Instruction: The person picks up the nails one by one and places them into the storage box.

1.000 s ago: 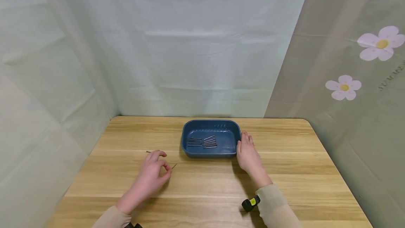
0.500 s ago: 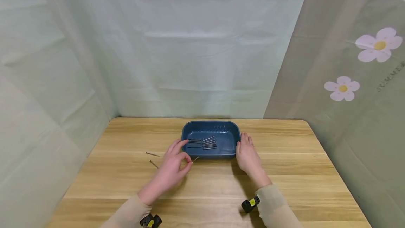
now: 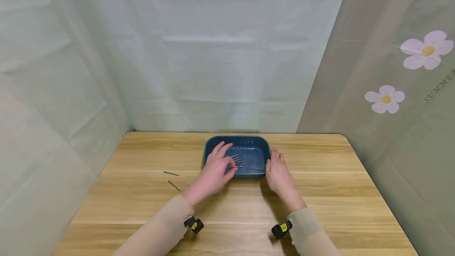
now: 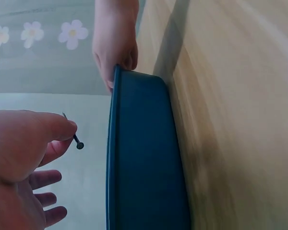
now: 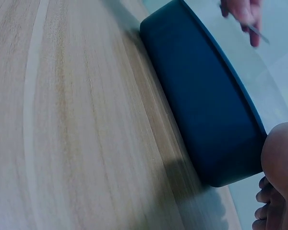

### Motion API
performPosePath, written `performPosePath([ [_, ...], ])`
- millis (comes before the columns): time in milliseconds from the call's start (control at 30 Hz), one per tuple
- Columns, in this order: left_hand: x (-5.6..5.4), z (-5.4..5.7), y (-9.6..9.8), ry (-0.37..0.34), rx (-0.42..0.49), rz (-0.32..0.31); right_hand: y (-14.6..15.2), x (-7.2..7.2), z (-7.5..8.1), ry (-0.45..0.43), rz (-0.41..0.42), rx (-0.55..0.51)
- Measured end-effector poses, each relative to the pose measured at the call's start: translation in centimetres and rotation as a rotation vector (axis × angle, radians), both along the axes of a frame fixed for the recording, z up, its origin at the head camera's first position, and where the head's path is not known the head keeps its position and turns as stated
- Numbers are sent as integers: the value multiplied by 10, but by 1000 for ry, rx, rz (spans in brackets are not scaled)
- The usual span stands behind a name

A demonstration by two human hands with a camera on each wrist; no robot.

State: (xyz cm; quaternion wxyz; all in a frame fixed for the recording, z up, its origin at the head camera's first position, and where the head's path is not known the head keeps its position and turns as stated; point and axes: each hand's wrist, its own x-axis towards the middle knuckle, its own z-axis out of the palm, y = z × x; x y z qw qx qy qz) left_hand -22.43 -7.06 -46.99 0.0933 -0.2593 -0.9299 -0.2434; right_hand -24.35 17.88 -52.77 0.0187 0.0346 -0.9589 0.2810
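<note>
Above the left part of a dark blue plastic tray, my left hand pinches a nail between thumb and forefinger, its other fingers spread. The left wrist view shows the nail's round head sticking out below the fingertips, higher than the tray's rim. My right hand rests against the tray's right end, fingers fairly straight along the wall. Several nails lie inside the tray; my left hand covers those on the left side. Two more nails lie on the table left of the tray, one farther back.
The wooden table carries the tray near its back edge. Pale cloth hangs behind and at both sides, with printed flowers on the right. A small black camera is strapped at each wrist.
My left hand has carried the pinched nail from the table left of the tray, right and forward, to above the tray. The right hand has stayed at the tray's right end.
</note>
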Motion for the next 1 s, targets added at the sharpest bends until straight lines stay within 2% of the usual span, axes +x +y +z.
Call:
performPosePath([
  [333, -46, -8, 42, 29, -274, -102, 0, 0, 1, 12, -6, 0],
  [567, -70, -19, 63, 23, -467, -111, 0, -2, 1, 22, -5, 17],
  [733, -81, -26, 76, 24, -591, -115, -1, -2, 1, 16, -2, 14],
  [1000, -85, -29, 93, -13, -614, -130, -1, -2, 1, 18, 1, 1],
])
